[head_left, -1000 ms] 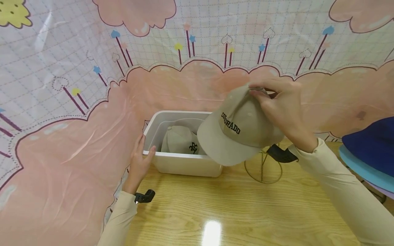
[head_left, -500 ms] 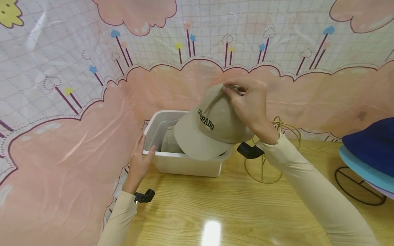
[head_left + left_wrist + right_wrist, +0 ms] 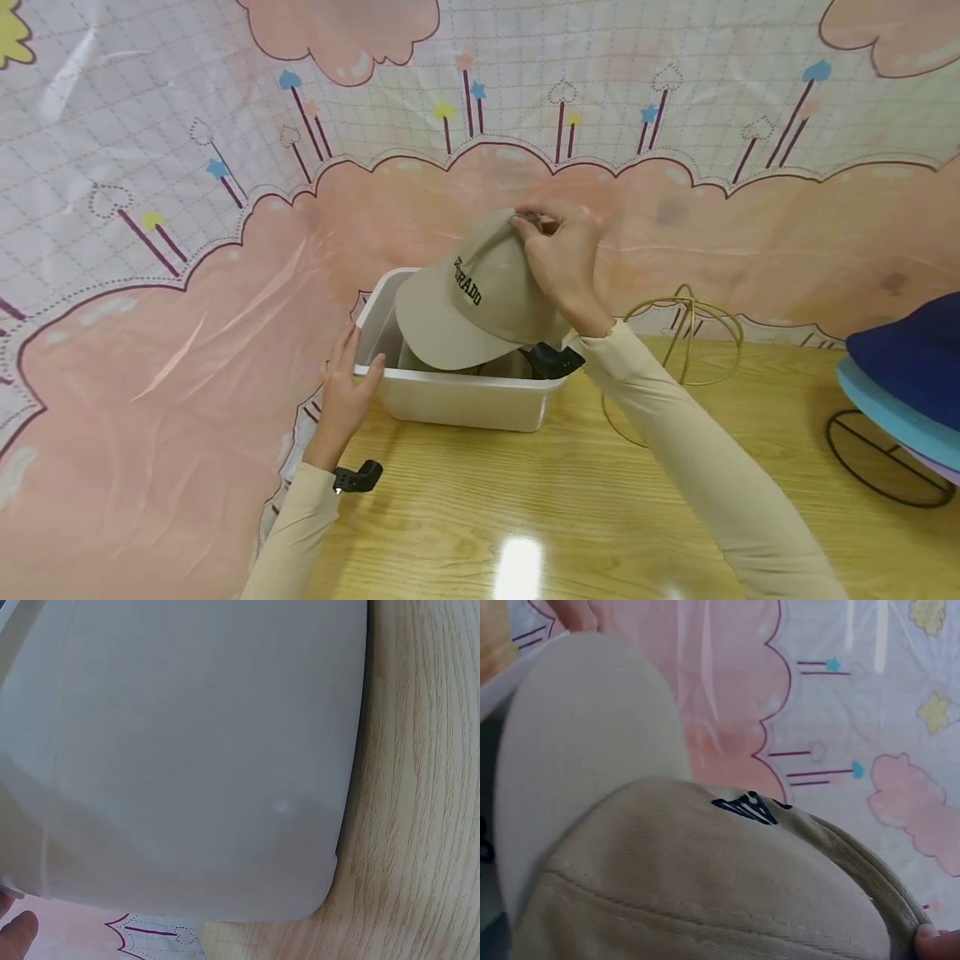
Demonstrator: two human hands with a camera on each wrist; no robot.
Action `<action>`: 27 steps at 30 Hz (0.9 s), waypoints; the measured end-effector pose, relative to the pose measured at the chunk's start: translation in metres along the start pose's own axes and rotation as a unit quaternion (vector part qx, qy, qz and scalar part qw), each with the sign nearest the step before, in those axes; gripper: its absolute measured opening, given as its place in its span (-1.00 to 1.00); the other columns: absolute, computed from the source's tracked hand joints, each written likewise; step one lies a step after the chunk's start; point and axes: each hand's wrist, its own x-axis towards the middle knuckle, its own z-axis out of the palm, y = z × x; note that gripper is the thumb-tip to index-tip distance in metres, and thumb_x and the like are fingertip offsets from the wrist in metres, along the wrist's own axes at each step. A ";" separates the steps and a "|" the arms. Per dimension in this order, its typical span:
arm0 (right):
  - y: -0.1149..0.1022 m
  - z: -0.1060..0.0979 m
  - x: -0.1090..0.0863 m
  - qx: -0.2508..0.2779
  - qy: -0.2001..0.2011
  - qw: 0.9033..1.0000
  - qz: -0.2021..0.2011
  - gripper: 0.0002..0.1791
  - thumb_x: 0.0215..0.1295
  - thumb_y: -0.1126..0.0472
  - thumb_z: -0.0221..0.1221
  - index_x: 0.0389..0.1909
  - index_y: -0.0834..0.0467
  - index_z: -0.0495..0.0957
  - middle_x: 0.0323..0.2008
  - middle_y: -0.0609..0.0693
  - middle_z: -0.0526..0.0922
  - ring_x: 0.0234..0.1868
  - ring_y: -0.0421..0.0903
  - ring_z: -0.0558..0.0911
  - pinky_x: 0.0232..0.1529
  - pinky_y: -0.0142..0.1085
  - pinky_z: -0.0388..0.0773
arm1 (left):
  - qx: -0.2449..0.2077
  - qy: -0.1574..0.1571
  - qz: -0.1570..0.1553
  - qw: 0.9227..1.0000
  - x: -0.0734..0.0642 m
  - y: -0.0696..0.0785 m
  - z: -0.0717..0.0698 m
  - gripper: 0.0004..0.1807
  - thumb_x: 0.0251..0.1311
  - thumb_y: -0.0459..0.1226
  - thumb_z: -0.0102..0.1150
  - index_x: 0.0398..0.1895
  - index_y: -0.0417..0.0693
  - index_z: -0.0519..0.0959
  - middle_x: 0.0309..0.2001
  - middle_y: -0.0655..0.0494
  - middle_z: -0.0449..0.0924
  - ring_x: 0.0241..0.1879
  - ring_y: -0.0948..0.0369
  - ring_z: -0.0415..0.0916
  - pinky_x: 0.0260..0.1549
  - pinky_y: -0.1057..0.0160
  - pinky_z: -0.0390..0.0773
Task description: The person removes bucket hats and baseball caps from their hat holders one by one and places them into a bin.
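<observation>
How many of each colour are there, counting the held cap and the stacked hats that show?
Beige cap, held: 1
Navy hat: 1
Light blue hat: 1
Light purple hat: 1
Total: 4

A wood-grain worktop [image 3: 450, 517] stretches out in pale yellow-brown, its left and back edges bordered by a glossy, creased printed backdrop [image 3: 420, 208] that stands up like a wall and turns at the back left corner. The backdrop is peach-pink low down with a scalloped dark outline, and above that white with a fine dashed grid, pink clouds [image 3: 345, 33] and thin purple sticks topped with hearts and stars. Light shows as a bright white reflection [image 3: 517, 567] on the worktop, well forward of its back edge, and as pale streaks on the backdrop beyond the left edge.
</observation>
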 end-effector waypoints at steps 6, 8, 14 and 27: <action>0.015 0.021 -0.010 0.015 0.019 0.999 0.035 -0.89 0.11 0.35 0.31 -0.33 0.24 0.73 -0.38 0.06 0.73 -0.41 -0.17 0.69 -0.32 -0.42 0.56 | -0.007 -0.001 -0.002 1.000 0.000 0.001 0.002 -0.27 0.28 -0.13 0.10 0.40 -0.32 0.14 0.43 -0.08 0.04 0.39 -0.08 -0.01 0.28 -0.17 0.06; 0.021 0.027 -0.015 0.022 0.020 0.999 0.037 -0.90 0.11 0.37 0.30 -0.34 0.25 0.73 -0.40 0.07 0.73 -0.41 -0.14 0.69 -0.31 -0.39 0.57 | -0.008 -0.001 -0.001 1.000 0.000 0.000 0.002 -0.28 0.27 -0.14 0.10 0.40 -0.32 0.14 0.43 -0.10 0.04 0.39 -0.08 -0.01 0.28 -0.16 0.06; 0.038 0.038 -0.030 0.005 -0.018 0.998 0.067 -0.90 0.12 0.40 0.27 -0.34 0.28 0.72 -0.40 0.11 0.72 -0.38 -0.07 0.65 -0.29 -0.30 0.56 | -0.012 0.004 0.006 1.000 0.000 0.000 0.003 -0.29 0.27 -0.16 0.10 0.38 -0.35 0.15 0.42 -0.14 0.06 0.39 -0.09 0.00 0.28 -0.15 0.08; 0.052 0.030 -0.049 -0.155 -0.173 0.972 0.037 -0.94 0.03 0.39 0.33 -0.46 0.19 0.72 -0.44 0.04 0.71 -0.42 -0.06 0.64 -0.35 -0.24 0.56 | -0.014 0.003 0.017 1.000 0.001 -0.004 0.003 -0.29 0.27 -0.18 0.10 0.37 -0.39 0.15 0.41 -0.16 0.07 0.38 -0.10 0.02 0.27 -0.15 0.09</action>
